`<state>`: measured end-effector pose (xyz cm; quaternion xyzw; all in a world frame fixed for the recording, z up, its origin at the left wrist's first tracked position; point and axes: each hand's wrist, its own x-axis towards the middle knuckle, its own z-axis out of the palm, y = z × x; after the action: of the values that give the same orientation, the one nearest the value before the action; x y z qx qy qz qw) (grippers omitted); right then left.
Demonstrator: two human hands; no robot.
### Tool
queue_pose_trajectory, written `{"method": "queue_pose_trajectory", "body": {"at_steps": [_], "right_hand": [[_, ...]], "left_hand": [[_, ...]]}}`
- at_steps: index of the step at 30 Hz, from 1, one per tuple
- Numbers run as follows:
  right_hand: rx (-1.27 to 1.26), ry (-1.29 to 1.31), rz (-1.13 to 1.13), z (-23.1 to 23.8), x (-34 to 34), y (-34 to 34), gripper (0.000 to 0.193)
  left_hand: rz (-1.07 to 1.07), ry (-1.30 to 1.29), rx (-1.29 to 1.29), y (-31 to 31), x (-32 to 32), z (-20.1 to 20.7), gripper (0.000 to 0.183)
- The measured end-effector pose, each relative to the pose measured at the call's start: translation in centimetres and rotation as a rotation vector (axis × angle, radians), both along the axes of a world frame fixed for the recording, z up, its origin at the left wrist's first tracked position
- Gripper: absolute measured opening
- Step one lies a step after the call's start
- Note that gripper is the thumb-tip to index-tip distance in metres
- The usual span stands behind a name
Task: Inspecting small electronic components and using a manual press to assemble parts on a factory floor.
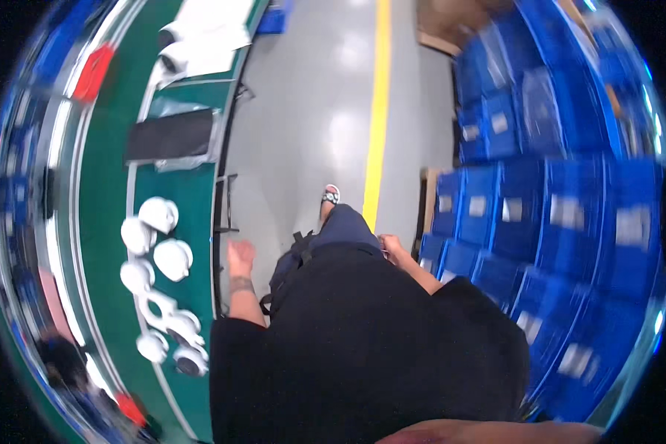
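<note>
My left hand (240, 258) hangs beside the edge of a long green-topped bench (189, 177), fingers loosely apart, with nothing visible in it. My right hand (391, 246) is at my right thigh, its fingers curled. A small pale sliver shows by those fingers, too small to name. On the bench near my left hand sit several white rounded plastic parts (174, 259), some with dark openings. Farther up the bench lies a flat dark grey panel (172, 136) on clear plastic wrapping.
Stacked blue bins (566, 214) with white labels line the right side. A yellow floor line (378, 111) runs along the grey aisle (303, 96). White sheets and parts (207, 37) occupy the bench's far end. A brown carton (451, 26) sits at the far right.
</note>
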<state>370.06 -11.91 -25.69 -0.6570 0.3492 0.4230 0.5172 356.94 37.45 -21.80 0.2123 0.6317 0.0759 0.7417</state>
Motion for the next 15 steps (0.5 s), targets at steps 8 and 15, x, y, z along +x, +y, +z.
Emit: {"method": "queue_pose_trajectory", "body": {"at_steps": [8, 15], "right_hand": [[-0.027, -0.115, 0.317, 2.5, 26.0, 2.4, 0.019], [-0.043, -0.173, 0.501, 4.0, 34.7, 10.8, 0.028]], "left_hand": [[0.506, -0.126, 0.159, -0.3, 5.9, 5.7, 0.082], [0.665, -0.035, 0.208, -2.4, 0.2, 5.3, 0.078]]}}
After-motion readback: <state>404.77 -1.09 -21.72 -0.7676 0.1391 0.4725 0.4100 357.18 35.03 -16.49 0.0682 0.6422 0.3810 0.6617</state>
